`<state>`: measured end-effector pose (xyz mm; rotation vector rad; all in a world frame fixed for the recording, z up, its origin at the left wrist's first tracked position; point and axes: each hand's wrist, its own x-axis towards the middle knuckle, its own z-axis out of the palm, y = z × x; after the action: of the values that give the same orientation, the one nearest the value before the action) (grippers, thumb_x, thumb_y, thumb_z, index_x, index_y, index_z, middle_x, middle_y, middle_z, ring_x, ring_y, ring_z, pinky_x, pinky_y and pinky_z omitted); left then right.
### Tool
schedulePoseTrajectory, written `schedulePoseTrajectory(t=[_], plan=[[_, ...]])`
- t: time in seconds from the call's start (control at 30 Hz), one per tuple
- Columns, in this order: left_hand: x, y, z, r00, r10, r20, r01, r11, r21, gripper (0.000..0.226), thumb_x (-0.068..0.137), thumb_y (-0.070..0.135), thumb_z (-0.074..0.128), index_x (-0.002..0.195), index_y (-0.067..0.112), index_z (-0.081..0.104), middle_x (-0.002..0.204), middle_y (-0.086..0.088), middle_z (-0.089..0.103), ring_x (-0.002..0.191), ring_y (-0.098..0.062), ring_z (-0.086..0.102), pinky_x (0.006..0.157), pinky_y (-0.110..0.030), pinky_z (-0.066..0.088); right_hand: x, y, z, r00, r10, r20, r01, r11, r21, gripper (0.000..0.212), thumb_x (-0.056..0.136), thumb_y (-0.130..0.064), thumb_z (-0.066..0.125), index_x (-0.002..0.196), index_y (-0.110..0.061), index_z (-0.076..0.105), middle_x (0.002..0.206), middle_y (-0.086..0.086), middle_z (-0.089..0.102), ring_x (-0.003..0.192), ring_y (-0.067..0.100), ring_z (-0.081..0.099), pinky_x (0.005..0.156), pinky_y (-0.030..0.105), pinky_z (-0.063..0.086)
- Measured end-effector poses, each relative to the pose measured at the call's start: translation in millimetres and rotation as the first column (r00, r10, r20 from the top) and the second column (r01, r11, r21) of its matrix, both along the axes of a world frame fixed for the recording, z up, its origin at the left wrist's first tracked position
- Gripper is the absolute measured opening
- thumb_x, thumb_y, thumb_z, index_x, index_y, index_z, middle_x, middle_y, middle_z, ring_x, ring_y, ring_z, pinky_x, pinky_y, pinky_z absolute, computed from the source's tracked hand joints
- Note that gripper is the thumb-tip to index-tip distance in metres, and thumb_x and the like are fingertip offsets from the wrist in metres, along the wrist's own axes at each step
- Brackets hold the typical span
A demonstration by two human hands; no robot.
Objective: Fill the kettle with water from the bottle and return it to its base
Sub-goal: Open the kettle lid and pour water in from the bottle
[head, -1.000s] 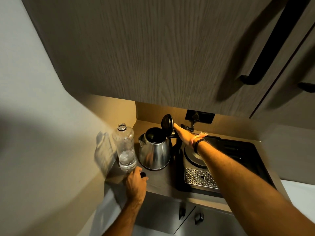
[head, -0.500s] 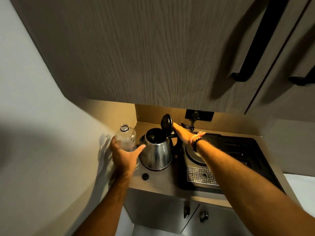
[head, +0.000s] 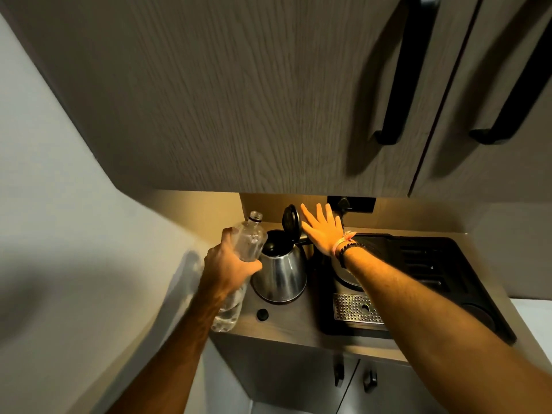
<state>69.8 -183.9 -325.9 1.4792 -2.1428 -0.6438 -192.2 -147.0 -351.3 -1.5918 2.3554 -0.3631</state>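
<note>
- The left hand [head: 230, 264] reaches forward from the lower left, its forearm running diagonally up toward the counter [head: 286, 324].
- Its fingers are wrapped tight around the middle of a clear plastic bottle [head: 245, 249], thumb pressed on the side nearest the kettle [head: 280, 273].
- The bottle is lifted and tilted, its open neck pointing up and to the right, close to the kettle's left rim. Its cap is off. A little water sits in its lower end, which hangs over the counter's left edge.
- The right hand [head: 324, 231] stretches out from the lower right, palm down, fingers spread apart and straight, gripping nothing. It hovers just right of the kettle's raised lid [head: 291, 218], above the handle; whether it touches the lid cannot be told.
- Beaded bracelets [head: 348, 248] circle the right wrist.
- The kettle is shiny steel, cone-shaped, standing upright on the counter between the bottle and a black tray [head: 418, 288]. Its black lid stands open, hinged upward, and the dark inside shows.
- A small black bottle cap [head: 262, 314] lies on the counter in front of the kettle.
- A perforated metal drip grate [head: 355, 307] sits in the tray, partly under the right forearm.
</note>
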Motion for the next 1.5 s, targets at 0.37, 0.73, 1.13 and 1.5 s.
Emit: schedulePoseTrajectory(t=[0.37, 0.73, 1.13, 1.5], plan=[[-7.3, 1.6, 40.8, 0.836, -0.172, 0.521, 0.078, 0.977, 0.197, 0.091, 0.047, 0.052, 0.082, 0.123, 0.021, 0.044, 0.109, -0.006, 0.059, 0.095, -0.026, 0.058, 0.082, -0.041, 0.056, 2.2, 11.4, 7.7, 0.998, 0.015, -0.055, -0.012, 0.998, 0.056, 0.068, 0.096, -0.060, 0.022, 0.152, -0.038, -0.010, 0.162, 0.017, -0.011, 0.147, 0.036, -0.020, 0.114, 0.060, -0.008], [-13.9, 3.7, 49.9, 0.742, -0.176, 0.647, 0.105, 0.984, 0.146, 0.089, 0.052, 0.052, 0.083, 0.128, 0.021, 0.049, 0.117, -0.005, 0.063, 0.095, -0.022, 0.057, 0.080, -0.036, 0.050, 2.4, 13.7, 12.5, 1.000, -0.015, -0.001, 0.015, 0.994, 0.104, 0.072, 0.091, -0.069, 0.015, 0.152, -0.038, -0.006, 0.162, 0.015, -0.010, 0.148, 0.034, -0.018, 0.115, 0.059, -0.010], [-14.1, 1.3, 51.8, 0.688, -0.164, 0.707, 0.106, 0.986, 0.125, 0.092, 0.055, 0.054, 0.082, 0.133, 0.021, 0.046, 0.126, -0.007, 0.061, 0.109, -0.028, 0.059, 0.087, -0.040, 0.050, 2.4, 12.1, 11.8, 1.000, -0.012, 0.001, 0.012, 0.991, 0.131, 0.072, 0.090, -0.070, 0.014, 0.152, -0.039, -0.004, 0.163, 0.016, -0.006, 0.148, 0.034, -0.017, 0.114, 0.061, -0.009], [-5.2, 0.3, 34.1, 0.761, -0.163, 0.628, 0.104, 0.986, 0.130, 0.092, 0.055, 0.057, 0.083, 0.130, 0.023, 0.043, 0.120, -0.006, 0.062, 0.105, -0.026, 0.060, 0.089, -0.041, 0.052, 4.7, 16.0, 17.1, 1.000, 0.005, -0.007, -0.004, 0.987, 0.159, 0.071, 0.091, -0.068, 0.018, 0.152, -0.039, -0.005, 0.163, 0.016, -0.004, 0.148, 0.034, -0.016, 0.113, 0.063, -0.008]])
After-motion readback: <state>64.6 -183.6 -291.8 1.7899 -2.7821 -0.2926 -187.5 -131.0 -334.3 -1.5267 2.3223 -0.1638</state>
